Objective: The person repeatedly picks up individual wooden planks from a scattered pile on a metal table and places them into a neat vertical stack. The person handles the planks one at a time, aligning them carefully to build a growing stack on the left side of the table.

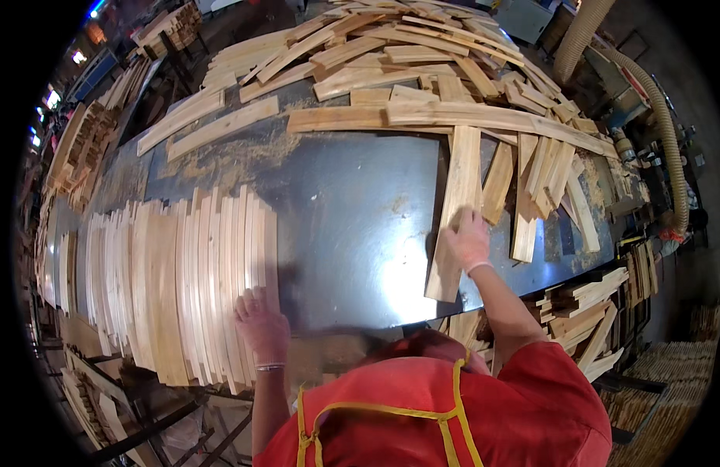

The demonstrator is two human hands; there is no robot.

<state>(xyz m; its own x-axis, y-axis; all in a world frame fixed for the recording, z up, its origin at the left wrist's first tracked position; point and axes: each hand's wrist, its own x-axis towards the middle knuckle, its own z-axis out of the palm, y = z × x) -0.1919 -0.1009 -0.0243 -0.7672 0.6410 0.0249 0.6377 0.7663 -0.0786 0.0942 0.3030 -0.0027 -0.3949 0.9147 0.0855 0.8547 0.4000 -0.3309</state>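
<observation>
Metal table (344, 202), ribbed hose (673, 156), bright lights (53, 100)

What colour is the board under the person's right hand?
The board under the right hand is pale yellowish tan, showing best in the head view.

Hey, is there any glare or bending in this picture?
Head view: white glare washes out part of the dark tabletop left of the right hand; same head view: fisheye distortion bows the long plank beyond that hand, and the corners go black.

Woodworking wkshp, sawdust (235, 154) & loose boards (492, 118) on lg table (344, 202), ribbed hose (674, 156), stacked timber (675, 401)
</observation>
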